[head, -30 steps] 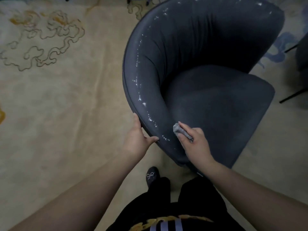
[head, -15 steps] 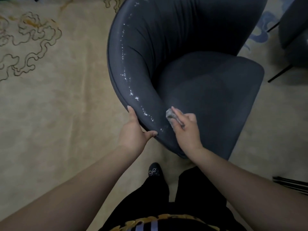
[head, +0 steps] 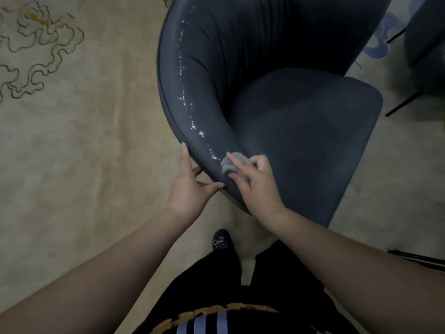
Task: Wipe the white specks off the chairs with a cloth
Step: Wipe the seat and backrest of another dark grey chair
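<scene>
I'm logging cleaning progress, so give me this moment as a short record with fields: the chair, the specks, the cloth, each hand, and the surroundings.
chair: dark grey tub chair, curved back, on a beige patterned carpet
white specks: trail along the inner top of the curved armrest, running up from the cloth toward the back
cloth: small grey wad, pressed on the armrest at the near end of the trail
right hand: grips the cloth
left hand: holds the armrest's outer edge, thumb on top
surroundings: second dark chair partly in view at upper right
</scene>
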Available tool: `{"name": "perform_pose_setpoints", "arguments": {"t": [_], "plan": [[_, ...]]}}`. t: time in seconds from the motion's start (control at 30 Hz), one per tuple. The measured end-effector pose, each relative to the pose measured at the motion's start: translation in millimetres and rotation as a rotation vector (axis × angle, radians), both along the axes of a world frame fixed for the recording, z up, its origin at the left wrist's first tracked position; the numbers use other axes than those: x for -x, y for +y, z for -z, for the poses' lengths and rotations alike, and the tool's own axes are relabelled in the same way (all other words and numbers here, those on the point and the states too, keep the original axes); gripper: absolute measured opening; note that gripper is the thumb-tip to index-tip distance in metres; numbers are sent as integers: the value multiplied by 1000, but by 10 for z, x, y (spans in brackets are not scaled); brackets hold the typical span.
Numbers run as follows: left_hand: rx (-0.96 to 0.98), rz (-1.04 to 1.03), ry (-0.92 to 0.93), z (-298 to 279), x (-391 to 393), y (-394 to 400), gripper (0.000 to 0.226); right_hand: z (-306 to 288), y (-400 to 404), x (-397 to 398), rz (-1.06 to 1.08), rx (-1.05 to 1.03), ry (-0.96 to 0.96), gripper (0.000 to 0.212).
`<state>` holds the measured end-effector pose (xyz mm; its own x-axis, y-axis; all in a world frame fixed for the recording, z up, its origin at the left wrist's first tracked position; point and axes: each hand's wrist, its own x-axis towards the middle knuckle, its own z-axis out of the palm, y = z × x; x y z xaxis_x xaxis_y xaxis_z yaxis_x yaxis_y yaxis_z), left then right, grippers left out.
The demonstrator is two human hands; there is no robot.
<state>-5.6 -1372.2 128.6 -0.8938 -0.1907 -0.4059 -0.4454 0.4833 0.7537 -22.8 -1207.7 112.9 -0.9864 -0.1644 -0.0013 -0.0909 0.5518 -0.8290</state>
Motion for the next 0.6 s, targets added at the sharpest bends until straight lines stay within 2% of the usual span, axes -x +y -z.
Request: {"name": "perform_pose_setpoints", "arguments": {"t": [0.07,0.13,0.27,0.33,0.43,0.5,0.6], "plan": [[7,1,-27,-30,33,-19,129,12,-16,191,173,82,-151,43],[31,19,-46,-66,77,-58,129,16,-16,221,219,110,-210,41],[26,17,-52,-89,146,-103,129,-22,-54,-77,-38,66,-48,50],[31,15,-53,-86,162,-100,129,11,-80,67,20,45,-61,49],[30,23,-62,-74,163,-97,129,40,-111,363,223,104,-203,41],[44,43,-59,-69,176,-95,130,14,-145,295,183,77,-166,42],[43,65,-43,-68,191,-88,129,4,-181,71,11,29,-34,48]]}}
